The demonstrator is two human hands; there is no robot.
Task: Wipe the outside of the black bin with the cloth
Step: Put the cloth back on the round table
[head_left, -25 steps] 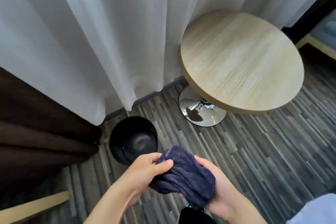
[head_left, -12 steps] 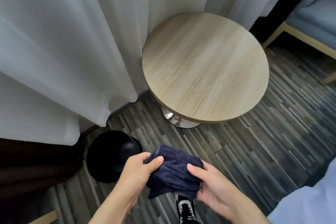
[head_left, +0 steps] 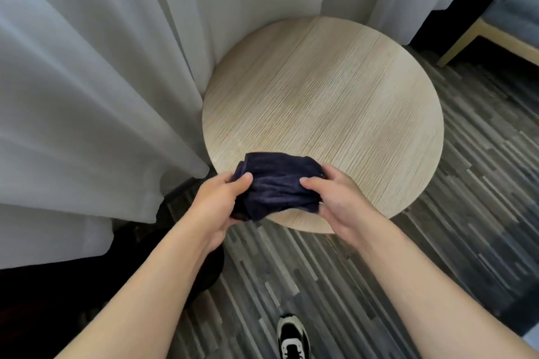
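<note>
**A:** So where are we at with the cloth (head_left: 278, 183)?

**B:** We've got it bunched up between both hands, over the near edge of the round table (head_left: 335, 114). Our left hand (head_left: 217, 207) pinches one end with thumb on top, our right hand (head_left: 338, 201) clamps the other end the same way.

**A:** And the black bin (head_left: 210, 274)?

**B:** On the floor (head_left: 437, 242), down-left of the table, mostly hidden behind our left forearm, just below the white curtain (head_left: 87, 96). Cloth isn't touching it. Our shoe (head_left: 291, 338) is on the floor nearer us than the table.
</note>
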